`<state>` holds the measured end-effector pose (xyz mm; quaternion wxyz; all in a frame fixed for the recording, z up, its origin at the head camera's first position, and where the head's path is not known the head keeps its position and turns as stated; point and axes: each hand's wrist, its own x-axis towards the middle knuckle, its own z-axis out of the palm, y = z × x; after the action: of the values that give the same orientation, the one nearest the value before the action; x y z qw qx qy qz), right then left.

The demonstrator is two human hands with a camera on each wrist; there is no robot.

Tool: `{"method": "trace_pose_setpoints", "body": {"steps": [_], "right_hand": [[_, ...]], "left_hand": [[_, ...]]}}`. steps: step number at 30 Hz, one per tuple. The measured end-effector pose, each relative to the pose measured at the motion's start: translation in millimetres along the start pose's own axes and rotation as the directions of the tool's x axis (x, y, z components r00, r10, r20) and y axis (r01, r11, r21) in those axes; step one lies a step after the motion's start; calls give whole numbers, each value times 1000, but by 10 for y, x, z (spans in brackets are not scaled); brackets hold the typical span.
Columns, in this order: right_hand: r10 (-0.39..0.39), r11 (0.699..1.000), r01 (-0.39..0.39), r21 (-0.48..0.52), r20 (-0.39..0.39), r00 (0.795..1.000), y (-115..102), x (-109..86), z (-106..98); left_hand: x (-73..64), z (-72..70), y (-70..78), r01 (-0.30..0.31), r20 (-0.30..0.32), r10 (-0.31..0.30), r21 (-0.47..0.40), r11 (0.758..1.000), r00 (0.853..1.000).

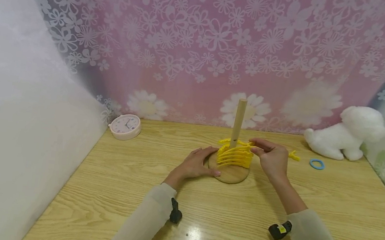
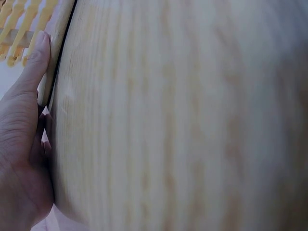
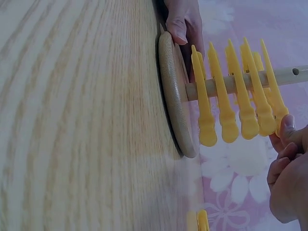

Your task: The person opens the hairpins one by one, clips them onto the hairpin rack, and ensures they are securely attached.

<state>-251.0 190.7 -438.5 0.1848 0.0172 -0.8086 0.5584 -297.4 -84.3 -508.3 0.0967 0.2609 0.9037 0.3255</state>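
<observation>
A wooden stand with a round base (image 1: pixel 230 176) and an upright post (image 1: pixel 238 119) stands on the table. Several yellow plastic clips (image 1: pixel 234 157) sit one above another around the post, with pointed tips and rounded ends in the right wrist view. My left hand (image 1: pixel 195 164) holds the base at its left rim, thumb in front and fingers behind. At the right side of the stack, my right hand (image 1: pixel 274 162) pinches the rounded end of the uppermost clip (image 3: pixel 273 91) between thumb and fingers. Another yellow clip (image 1: pixel 294 155) lies on the table, partly hidden behind that hand.
To the right lies a blue ring (image 1: pixel 317 164), in front of a white plush dog (image 1: pixel 347 135). A pink clock (image 1: pixel 125 126) stands at the back left. A flowered pink curtain (image 1: pixel 192 64) hangs behind the wooden table (image 1: pixel 126 192).
</observation>
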Motion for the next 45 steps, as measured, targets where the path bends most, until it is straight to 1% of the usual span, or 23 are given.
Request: {"method": "trace_pose_setpoints", "body": {"steps": [9,13,19,22,25,31,35,41,45], "right_hand": [[8,1000,-10,12,94,996,-19,-7,-24],[11,1000,-14,23,132,991,-4,-12,-49],[-22,1000,19,15,233,972,46,-2,-114],[-23,999,16,30,260,965,53,8,-140],[-32,998,18,53,281,959,60,6,-154],[-67,994,37,107,299,952,78,-15,-168],[-106,984,53,169,324,940,97,-25,-202],[-143,967,50,250,368,919,145,-19,-337],[-134,952,15,305,373,918,219,-4,-479]], "left_hand": [[-3,0,1,22,0,-22,-5,1000,1000],[-6,-3,12,16,0,-16,-6,1000,1000],[-13,-21,18,20,1,-20,-1,1000,1000],[-13,-22,15,20,-1,-20,6,1000,1000],[-12,-17,18,21,0,-21,3,1000,1000],[-10,0,23,35,-1,-35,-9,999,999],[-17,5,23,39,-6,-39,-10,999,999],[-14,0,21,15,-5,-15,-5,1000,1000],[-8,-3,11,12,-2,-12,3,1000,1000]]}}
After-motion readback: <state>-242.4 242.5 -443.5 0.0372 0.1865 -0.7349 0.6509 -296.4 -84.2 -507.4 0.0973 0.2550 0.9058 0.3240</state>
